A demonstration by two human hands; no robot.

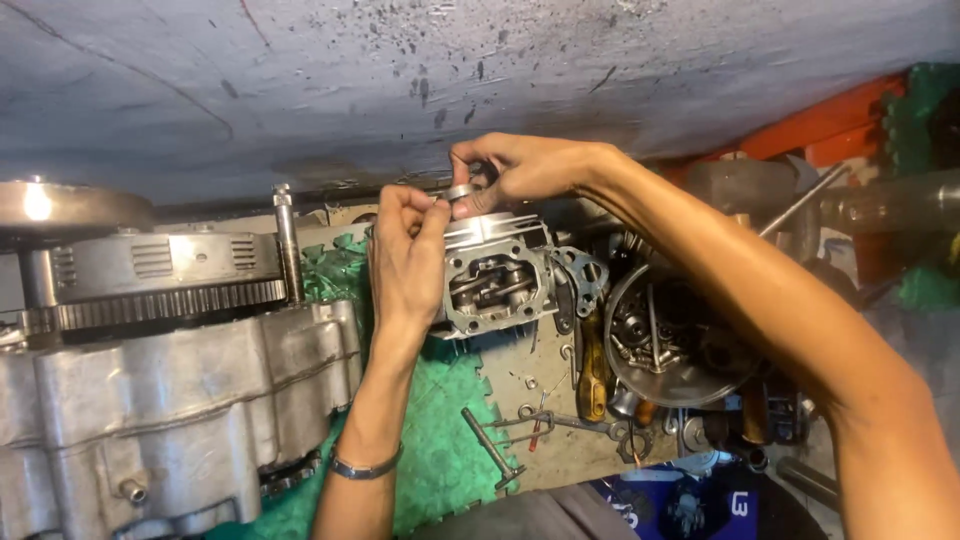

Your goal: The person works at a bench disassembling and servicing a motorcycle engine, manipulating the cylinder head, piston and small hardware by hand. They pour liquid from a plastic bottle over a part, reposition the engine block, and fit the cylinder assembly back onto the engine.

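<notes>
My left hand (405, 255) and my right hand (520, 170) meet above a grey finned cylinder head (497, 275) that lies on a green foam mat (440, 440). Between the fingertips of both hands sits a small shiny metal ring (461, 191). The left thumb and forefinger pinch its left edge, and the right fingers curl over it from above. The head's open face shows rocker parts inside. A metal bracelet (366, 468) circles my left wrist.
A large grey engine crankcase (170, 400) with a toothed gear (150, 310) fills the left. A round metal bowl (670, 345) of bolts and small parts sits at right, with a wooden-handled tool (594, 370), a T-handle wrench (490, 448) and a gasket (582, 275) nearby.
</notes>
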